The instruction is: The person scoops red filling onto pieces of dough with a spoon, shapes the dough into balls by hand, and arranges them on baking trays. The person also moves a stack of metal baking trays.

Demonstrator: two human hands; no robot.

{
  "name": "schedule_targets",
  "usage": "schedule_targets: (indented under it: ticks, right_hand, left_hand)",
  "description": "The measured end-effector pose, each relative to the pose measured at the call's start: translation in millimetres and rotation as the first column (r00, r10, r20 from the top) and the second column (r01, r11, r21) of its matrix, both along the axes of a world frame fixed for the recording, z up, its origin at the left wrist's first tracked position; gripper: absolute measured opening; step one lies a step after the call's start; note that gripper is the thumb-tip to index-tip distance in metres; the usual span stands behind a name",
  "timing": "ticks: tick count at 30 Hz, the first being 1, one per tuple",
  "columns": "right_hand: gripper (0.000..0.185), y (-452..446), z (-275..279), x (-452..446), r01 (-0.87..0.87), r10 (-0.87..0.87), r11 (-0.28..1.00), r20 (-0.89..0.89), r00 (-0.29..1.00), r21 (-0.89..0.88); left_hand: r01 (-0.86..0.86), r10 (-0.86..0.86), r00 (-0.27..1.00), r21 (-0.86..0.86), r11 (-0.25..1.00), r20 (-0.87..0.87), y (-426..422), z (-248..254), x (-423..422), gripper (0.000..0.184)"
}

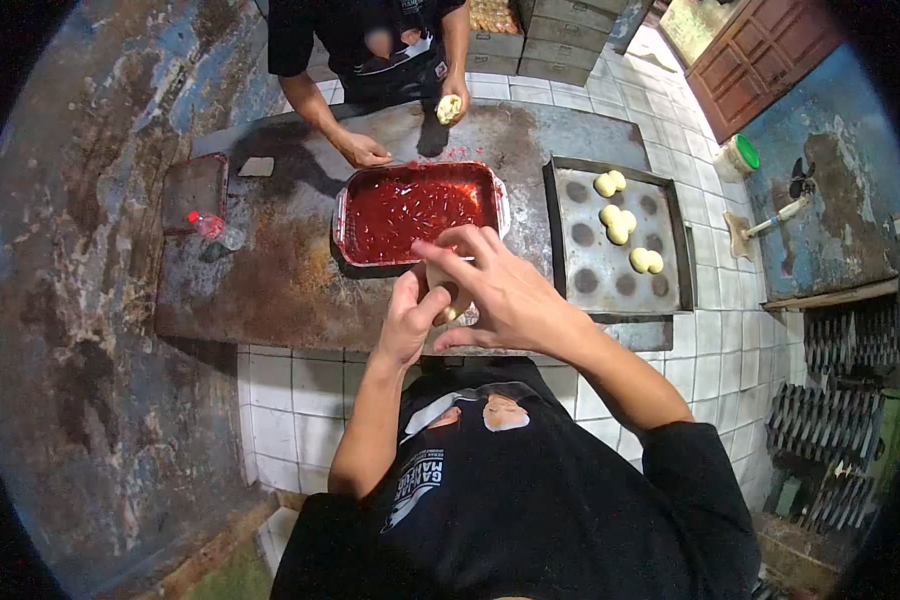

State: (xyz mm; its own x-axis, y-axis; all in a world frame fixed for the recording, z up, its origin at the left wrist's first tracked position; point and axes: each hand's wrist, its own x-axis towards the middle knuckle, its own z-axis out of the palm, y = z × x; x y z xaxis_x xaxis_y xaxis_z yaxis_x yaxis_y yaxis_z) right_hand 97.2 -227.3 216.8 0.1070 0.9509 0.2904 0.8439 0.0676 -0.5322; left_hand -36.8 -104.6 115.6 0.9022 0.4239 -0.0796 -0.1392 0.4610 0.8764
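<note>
A piece of pale dough [453,312] sits between my two hands, mostly hidden by the fingers, above the table's near edge. My left hand [410,318] is closed around it. Over the dough's other side curves my right hand [515,298], with thumb and fingers spread apart; whether its fingertips touch the dough is hard to see. Just beyond my hands stands a rectangular tray of glossy red filling [342,232], its near rim close to my right fingertips.
Across the table [270,300], a co-worker [370,75] holds filled-looking pale dough [449,108], the other hand [363,150] at the tray's far rim. A dark baking tray [590,255] with several joined dough balls [618,225] lies right. A red-capped bottle [210,226] lies left.
</note>
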Motion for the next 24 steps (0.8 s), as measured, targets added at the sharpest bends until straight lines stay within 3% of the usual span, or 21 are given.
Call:
schedule_targets:
  ticks: [3, 5, 8, 10, 11, 12, 13, 15, 16, 17, 18, 19, 21, 24]
  right_hand:
    - [0.068, 17.8, -3.0, 0.4, -0.026, 0.026, 1.000, -0.034, 0.999, 0.014]
    - [0.043, 23.6, 3.0, -3.9, 0.035, -0.025, 0.998, -0.186, 0.982, 0.055]
    - [0.031, 29.1, -4.3, -2.9, 0.042, -0.036, 0.999, -0.293, 0.955, 0.017]
    - [0.024, 31.6, -8.2, -2.9, 0.058, -0.061, 0.998, -0.566, 0.822, -0.023]
    - [0.024, 32.7, -5.6, -4.3, 0.063, -0.065, 0.998, -0.564, 0.823, -0.022]
    - [0.024, 33.0, -0.9, -6.1, 0.052, -0.110, 0.993, -0.717, 0.688, -0.103]
    - [0.024, 32.9, 1.5, -8.2, 0.023, -0.164, 0.984, -0.837, 0.523, -0.178]
    - [0.029, 33.5, 1.2, -13.1, 0.029, -0.183, 0.980, -0.823, 0.538, -0.198]
    - [0.037, 34.2, 3.7, -15.1, 0.084, -0.113, 0.994, -0.662, 0.741, -0.076]
    - [0.046, 34.7, 8.2, -16.9, 0.104, -0.067, 0.993, -0.445, 0.893, 0.058]
    - [0.066, 31.2, 21.6, -24.2, 0.087, -0.076, 0.996, -0.449, 0.890, 0.003]
    - [0.066, 32.6, 21.7, -26.2, 0.088, -0.078, 0.996, -0.448, 0.891, 0.003]
    - [0.077, 36.6, 19.9, -33.7, -0.031, 0.030, 0.987, 0.010, 1.000, 0.159]
    - [0.064, 41.6, 6.7, -31.4, -0.024, 0.036, 0.985, -0.069, 0.997, 0.171]
  left_hand:
    - [-0.102, 0.100, 0.994, -0.033, 0.994, -0.051, 6.1, 17.0, -4.8, 0.038]
    - [-0.078, 0.076, 0.996, -0.057, 0.995, -0.036, 16.2, 25.1, -11.2, 0.039]
    - [0.128, -0.119, 0.992, -0.240, 0.962, 0.051, 33.7, 17.9, -25.1, 0.036]
    - [0.105, -0.097, 0.994, -0.165, 0.981, 0.057, 31.7, 25.7, -31.3, 0.036]
    - [0.076, -0.071, 0.996, -0.087, 0.993, 0.061, 31.0, 28.6, -34.3, 0.036]
    - [0.039, -0.042, 0.996, 0.040, 0.998, 0.082, 31.1, 27.5, -34.6, 0.036]
    - [0.045, -0.048, 0.996, 0.039, 0.998, 0.082, 31.5, 28.8, -34.5, 0.036]
    - [-0.056, 0.049, 0.998, 0.287, 0.956, 0.033, 28.3, 35.5, -33.0, 0.034]
    - [-0.141, 0.135, 0.990, 0.138, 0.980, 0.049, 23.7, 35.4, -31.5, 0.032]
    - [-0.142, 0.136, 0.989, 0.139, 0.980, 0.051, 27.7, 34.5, -34.1, 0.032]
    - [-0.108, 0.107, 0.994, 0.027, 0.994, 0.024, 33.8, 32.1, -36.6, 0.032]
    - [-0.073, 0.073, 0.997, -0.089, 0.993, -0.002, 37.4, 28.3, -38.4, 0.033]
    - [-0.056, 0.062, 0.997, -0.145, 0.988, 0.038, 35.1, 24.7, -39.9, 0.034]
    - [-0.156, 0.141, 0.987, -0.254, 0.955, -0.077, 27.9, 34.1, -36.5, 0.035]
